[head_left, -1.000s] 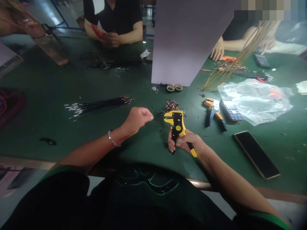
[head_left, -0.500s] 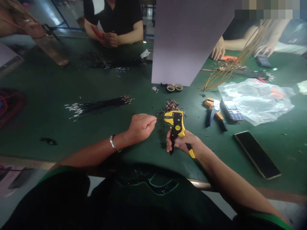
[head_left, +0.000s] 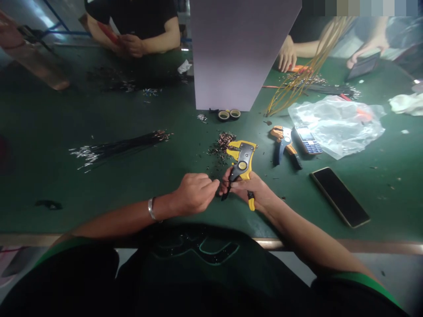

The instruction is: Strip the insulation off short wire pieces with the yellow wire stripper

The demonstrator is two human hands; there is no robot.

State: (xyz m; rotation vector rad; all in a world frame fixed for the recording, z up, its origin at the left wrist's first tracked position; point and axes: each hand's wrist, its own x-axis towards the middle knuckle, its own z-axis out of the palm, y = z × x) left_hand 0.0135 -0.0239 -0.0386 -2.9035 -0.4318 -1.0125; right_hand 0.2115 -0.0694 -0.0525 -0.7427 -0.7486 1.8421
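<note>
My right hand (head_left: 246, 187) is wrapped round the handles of a yellow and black wire stripper (head_left: 243, 164), whose jaws point up and left. Close to its lower left, my left hand (head_left: 197, 192) is closed with thumb and forefinger pinched together. Whatever it may hold is hidden or too small to make out. Just beyond the jaws lies a pile of small copper-coloured and dark scraps (head_left: 225, 140). To the left, a bundle of black wires (head_left: 127, 147) rests on the green table (head_left: 132, 105), its copper ends toward the right.
Right of my hands lie orange and blue pliers (head_left: 283, 143), a keypad phone (head_left: 308, 140), a smartphone (head_left: 340, 197) and a clear plastic bag (head_left: 340, 123). Two tape rolls (head_left: 229, 115) sit before an upright pale panel (head_left: 238, 57). Co-workers' hands (head_left: 132, 45) are across the table.
The wire stripper has tilted in my right hand, its jaws turning rightward. My closed left hand has come lower and nearer to me. The camera view has shifted right.
</note>
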